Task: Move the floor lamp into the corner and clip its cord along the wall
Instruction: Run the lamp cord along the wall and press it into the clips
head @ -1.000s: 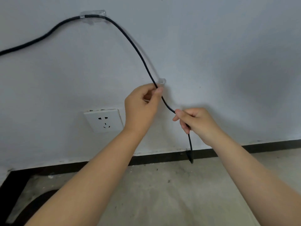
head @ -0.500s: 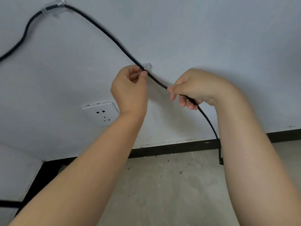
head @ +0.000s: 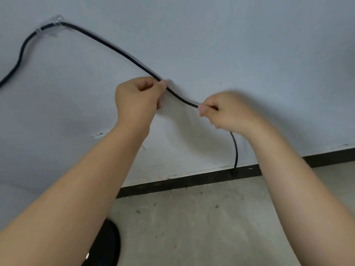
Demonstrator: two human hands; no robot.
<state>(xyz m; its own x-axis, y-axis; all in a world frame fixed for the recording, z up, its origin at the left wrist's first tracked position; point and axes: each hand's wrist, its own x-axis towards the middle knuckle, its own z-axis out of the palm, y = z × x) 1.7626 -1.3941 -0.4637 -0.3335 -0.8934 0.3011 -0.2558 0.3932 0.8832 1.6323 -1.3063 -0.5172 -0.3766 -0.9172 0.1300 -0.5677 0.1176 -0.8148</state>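
A black lamp cord runs along the grey wall. It passes through a clear clip at the upper left and slopes down to the right. My left hand pinches the cord against the wall with thumb and forefinger; a second clip seen earlier there is hidden behind the thumb. My right hand is closed on the cord a little further right and lower. Below that hand the cord's loose end hangs down to the baseboard. The lamp's dark round base shows on the floor at the bottom left.
A black baseboard runs along the foot of the wall above a bare concrete floor. The edge of a white wall socket peeks out behind my left forearm.
My right hand has dropped lower and slid right along the cord, which now sags between the hands. The view has shifted, hiding most of the socket.
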